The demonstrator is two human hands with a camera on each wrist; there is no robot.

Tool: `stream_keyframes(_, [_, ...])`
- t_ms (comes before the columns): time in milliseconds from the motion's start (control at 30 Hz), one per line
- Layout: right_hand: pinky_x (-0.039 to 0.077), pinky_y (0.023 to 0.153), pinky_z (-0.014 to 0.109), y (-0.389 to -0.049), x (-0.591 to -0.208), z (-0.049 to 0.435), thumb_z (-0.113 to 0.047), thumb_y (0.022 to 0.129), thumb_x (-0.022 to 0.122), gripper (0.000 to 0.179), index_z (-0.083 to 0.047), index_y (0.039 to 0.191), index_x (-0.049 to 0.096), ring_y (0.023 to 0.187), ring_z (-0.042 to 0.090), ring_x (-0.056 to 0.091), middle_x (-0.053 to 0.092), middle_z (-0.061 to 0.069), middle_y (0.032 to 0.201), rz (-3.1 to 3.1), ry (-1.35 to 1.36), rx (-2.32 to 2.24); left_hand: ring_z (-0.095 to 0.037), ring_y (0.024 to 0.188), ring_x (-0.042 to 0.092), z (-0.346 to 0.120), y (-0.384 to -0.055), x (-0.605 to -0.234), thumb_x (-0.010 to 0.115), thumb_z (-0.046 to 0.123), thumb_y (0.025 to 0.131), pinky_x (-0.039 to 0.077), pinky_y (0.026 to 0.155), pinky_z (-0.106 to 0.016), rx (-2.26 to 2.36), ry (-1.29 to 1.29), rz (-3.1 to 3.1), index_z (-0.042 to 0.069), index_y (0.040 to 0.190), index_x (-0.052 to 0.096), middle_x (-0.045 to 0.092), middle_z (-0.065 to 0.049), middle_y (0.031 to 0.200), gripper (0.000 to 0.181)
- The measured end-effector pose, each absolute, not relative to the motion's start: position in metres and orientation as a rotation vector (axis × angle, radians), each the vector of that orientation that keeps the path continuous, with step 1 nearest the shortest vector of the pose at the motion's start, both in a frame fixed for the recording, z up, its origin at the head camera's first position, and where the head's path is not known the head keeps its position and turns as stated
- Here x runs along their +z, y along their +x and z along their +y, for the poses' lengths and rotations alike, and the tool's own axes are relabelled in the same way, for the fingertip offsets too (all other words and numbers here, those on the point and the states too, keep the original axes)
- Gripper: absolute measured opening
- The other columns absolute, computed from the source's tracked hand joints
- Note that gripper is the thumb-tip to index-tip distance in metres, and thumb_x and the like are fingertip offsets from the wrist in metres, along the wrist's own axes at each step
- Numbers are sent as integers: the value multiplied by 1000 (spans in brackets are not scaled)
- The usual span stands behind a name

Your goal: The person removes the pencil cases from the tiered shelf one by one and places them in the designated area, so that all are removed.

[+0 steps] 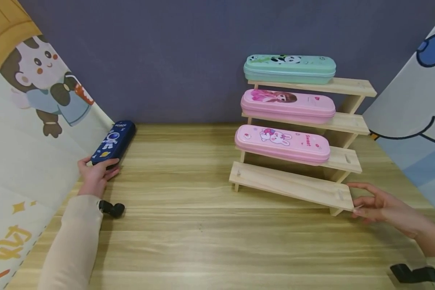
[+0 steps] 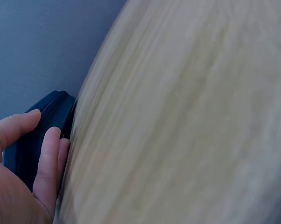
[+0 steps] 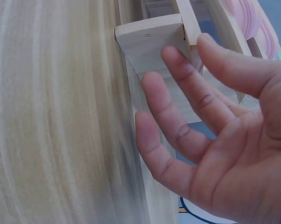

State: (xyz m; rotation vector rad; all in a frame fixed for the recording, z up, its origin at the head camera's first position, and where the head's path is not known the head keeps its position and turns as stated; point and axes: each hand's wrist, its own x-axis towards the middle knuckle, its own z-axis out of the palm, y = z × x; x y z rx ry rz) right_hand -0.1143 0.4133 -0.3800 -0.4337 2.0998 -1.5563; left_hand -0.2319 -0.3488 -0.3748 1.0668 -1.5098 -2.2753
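Observation:
At the far left of the table lies a navy pencil case (image 1: 113,141) with an astronaut print. My left hand (image 1: 95,175) holds its near end; the left wrist view shows the thumb and fingers around the dark case (image 2: 26,156). On the right stands a wooden four-step rack (image 1: 286,181). My right hand (image 1: 384,207) grips the right end of its lowest step, index finger at the back corner and thumb at the front one. In the right wrist view the other fingers (image 3: 170,135) are loosely bent beside the rack's leg (image 3: 152,35).
The rack's upper steps carry a pink rabbit case (image 1: 282,143), a pink doll case (image 1: 288,105) and a mint panda case (image 1: 290,68). A dark wall (image 1: 166,60) rises behind the wooden table (image 1: 174,241); printed panels flank both sides.

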Motion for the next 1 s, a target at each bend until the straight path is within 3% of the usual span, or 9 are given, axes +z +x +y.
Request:
stream_keyframes(100, [61,69,36,-115,-379,413,7,102,45,70,-52,137,34,93,17,69,68,-9,111,2120,-420,-1535,-24,60,70,-351,-232,-375,77,-14,77,63,60,-37,-2303,1075,-1555,36,140,14,11,-9,160,103])
stream_keyframes(500, [61,69,36,-114,-378,413,6,102,45,69,-51,138,32,93,18,69,67,-9,110,2143,-408,-1519,-24,65,72,-356,-229,-373,71,-15,83,63,70,-38,-2373,1074,-1570,38,150,8,10,-10,161,106])
stream_keyframes(633, [60,68,35,-112,-379,412,6,102,46,69,-51,138,33,92,18,69,68,-8,109,2162,-397,-1521,-22,68,72,-356,-231,-372,69,-17,83,63,72,-39,-2375,1093,-1579,38,153,7,15,-11,159,108])
stream_keyframes(833, [60,69,35,-112,-380,412,8,102,45,70,-51,138,33,93,18,68,67,-9,111,2145,-412,-1540,-22,71,71,-358,-227,-373,67,-20,83,63,72,-39,-2428,1071,-1553,38,153,8,32,-9,138,108])
stream_keyframes(1000, [61,70,34,-113,-380,414,8,102,43,70,-49,140,34,94,17,68,67,-7,112,2099,-439,-1567,-22,71,71,-361,-221,-372,66,-19,84,63,74,-38,-2474,1024,-1554,39,156,3,19,-11,153,111])
